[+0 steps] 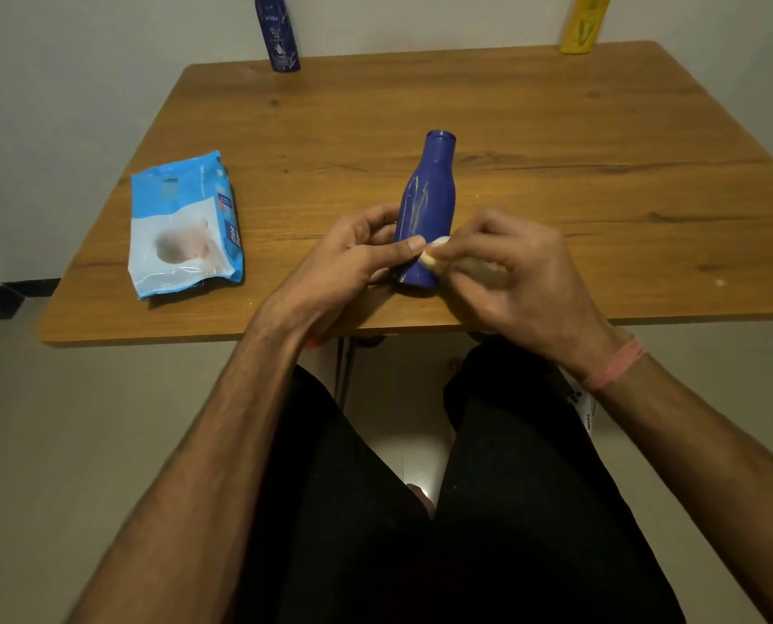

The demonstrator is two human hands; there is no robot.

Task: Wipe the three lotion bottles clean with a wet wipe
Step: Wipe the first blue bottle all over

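One head-worn camera, looking forward and steeply down over a seated person's lap.

The wide lens sits close above the near edge of the wooden table point(555, 110), so both forearms run up from the bottom corners and the left hand point(353, 258) and right hand point(510, 272) meet just over that edge. It faces the far edge and the wall behind; the far corners bow inward with the lens curve. The top of the frame cuts off the dark blue bottle point(281, 36) near the far-left corner and the yellow bottle point(585, 24) at the far-right corner. There is no second view.
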